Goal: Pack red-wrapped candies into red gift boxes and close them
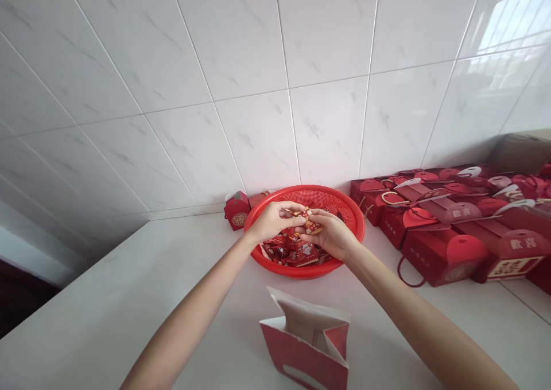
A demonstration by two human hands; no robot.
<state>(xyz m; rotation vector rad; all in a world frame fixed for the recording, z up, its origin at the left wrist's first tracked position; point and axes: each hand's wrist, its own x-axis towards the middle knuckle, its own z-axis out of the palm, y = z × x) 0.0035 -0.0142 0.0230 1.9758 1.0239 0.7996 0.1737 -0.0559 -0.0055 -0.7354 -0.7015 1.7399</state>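
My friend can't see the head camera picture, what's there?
A left hand and right hand hold a small red packet over a red basket of wrapped pieces. An open box stands nearer; red boxes sit to the right.

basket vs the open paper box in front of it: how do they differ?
Shape: the basket is rounded with a smooth rim; the paper box has flat panels and folded corners.
Walls: the basket is perforated; the box's visible panels are solid.
Inside: the basket is red and holds small red packets; the box shows pale inner walls, its bottom hidden.
Shared: both are red outside, open-topped and on the white table.
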